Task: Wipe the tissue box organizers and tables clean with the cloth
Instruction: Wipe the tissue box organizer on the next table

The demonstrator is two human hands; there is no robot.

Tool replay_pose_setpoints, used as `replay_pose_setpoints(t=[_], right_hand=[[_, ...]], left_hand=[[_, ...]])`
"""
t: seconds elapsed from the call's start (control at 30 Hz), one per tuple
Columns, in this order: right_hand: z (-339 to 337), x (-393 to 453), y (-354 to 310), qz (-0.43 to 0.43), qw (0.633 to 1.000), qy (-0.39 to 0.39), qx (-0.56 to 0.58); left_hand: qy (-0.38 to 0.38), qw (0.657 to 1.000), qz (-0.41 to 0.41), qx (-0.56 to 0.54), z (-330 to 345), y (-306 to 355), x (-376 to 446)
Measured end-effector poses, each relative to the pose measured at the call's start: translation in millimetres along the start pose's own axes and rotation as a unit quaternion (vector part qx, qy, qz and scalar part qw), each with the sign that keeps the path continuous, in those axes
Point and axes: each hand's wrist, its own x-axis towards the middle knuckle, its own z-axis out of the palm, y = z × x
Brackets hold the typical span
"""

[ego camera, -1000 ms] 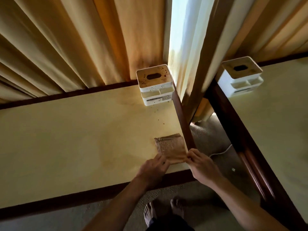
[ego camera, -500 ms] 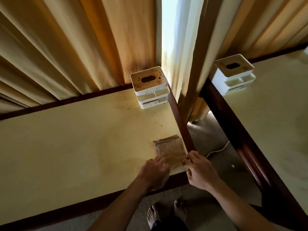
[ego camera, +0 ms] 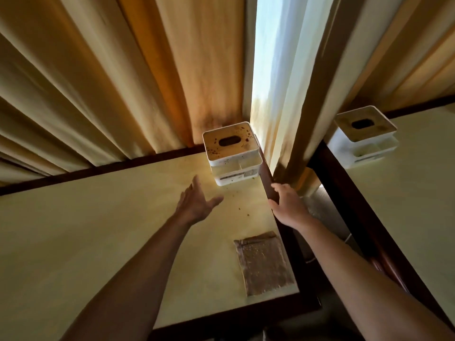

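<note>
We see the left hand raised over the pale yellow table with dark wooden edging, fingers straight and spread, holding nothing, just short of the white square tissue box organizer with a brown speckled lid and oval slot. The organizer stands upright at the table's far right corner, against the tan pleated curtains. Small dark crumbs lie on the tabletop in front of it.

The right hand rests at the table's dark right edge, fingers bent over the edging; how firm the grip is we cannot tell.

The folded brown cloth lies flat near the table's near right corner, apart from both hands.

A second white tissue box organizer stands on the second pale table to the right.
</note>
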Motion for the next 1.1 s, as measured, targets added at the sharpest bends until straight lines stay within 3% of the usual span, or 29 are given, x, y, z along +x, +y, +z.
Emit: replay_pose_setpoints(t=[0.23,0.5,0.9,1.1], right_hand=[[-20.6,77.7,-36.8,0.034,0.992,-0.082,0.084],[-10.9,112.2,-39.8,0.034,0.983,-0.096,0.150],[-1.5,98.5,-43.5,0.037,0.972,-0.076,0.219],[17.3,40.1,-64.6,0.020,0.973,-0.077,0.215]], left_hand=[[-0.083,0.995,0.061,-0.011,9.5,-3.0,80.2],[-0.081,0.988,0.129,-0.037,16.2,-12.2,105.2],[-0.090,0.982,0.162,-0.020,15.2,-23.7,100.1],[-0.087,0.982,0.167,0.002,-4.1,-55.0,36.4]])
